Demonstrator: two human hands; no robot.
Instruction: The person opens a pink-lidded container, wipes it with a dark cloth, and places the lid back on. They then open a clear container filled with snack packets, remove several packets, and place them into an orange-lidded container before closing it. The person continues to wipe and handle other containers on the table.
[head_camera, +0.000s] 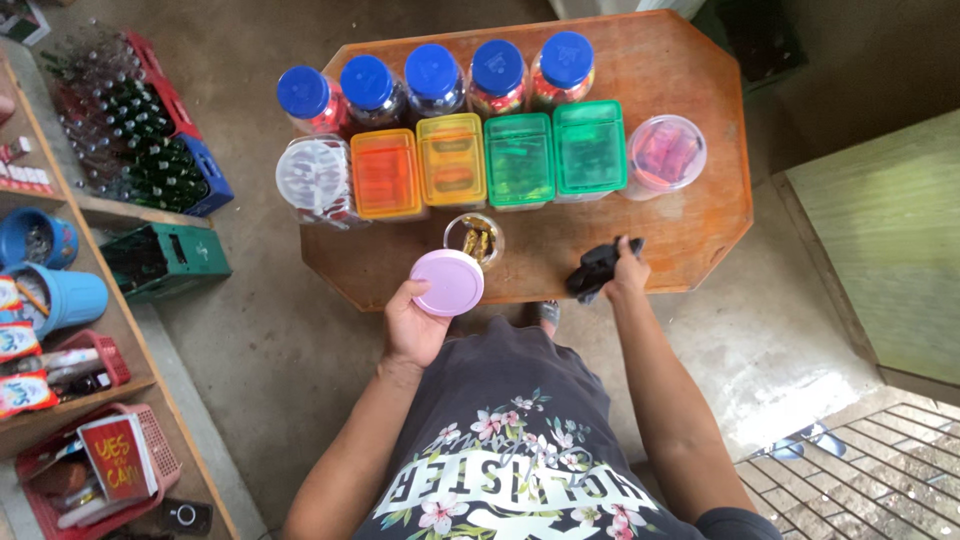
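A: How are the hands set?

B: The left hand (413, 325) is palm up, fingers closed around the edge of a round lilac lid (449, 283), held flat just off the near edge of the wooden table (690, 230). The right hand (625, 272) is clamped on a dark cloth (597, 270), pressing it down on the tabletop near the front edge, forearm stretched out straight from the body.

A: And the jar the lid sits beside?

B: An open jar (473, 240) with brownish pieces inside stands right behind the lid, at the front of the table, between the two hands.

A: What hems them in?

B: Just behind the jar runs a row of tubs with orange, yellow and green lids (485, 160), flanked by a white-lidded jar (313, 177) and a pink-lidded jar (665, 152). Behind those, blue-capped jars (435, 75) line the far edge.

A: Any free surface?

B: Bare wood to the right of the cloth, out to the angled corner, and a strip along the front. On the left, crates of bottles (140, 130) stand on the floor, well apart from the table.
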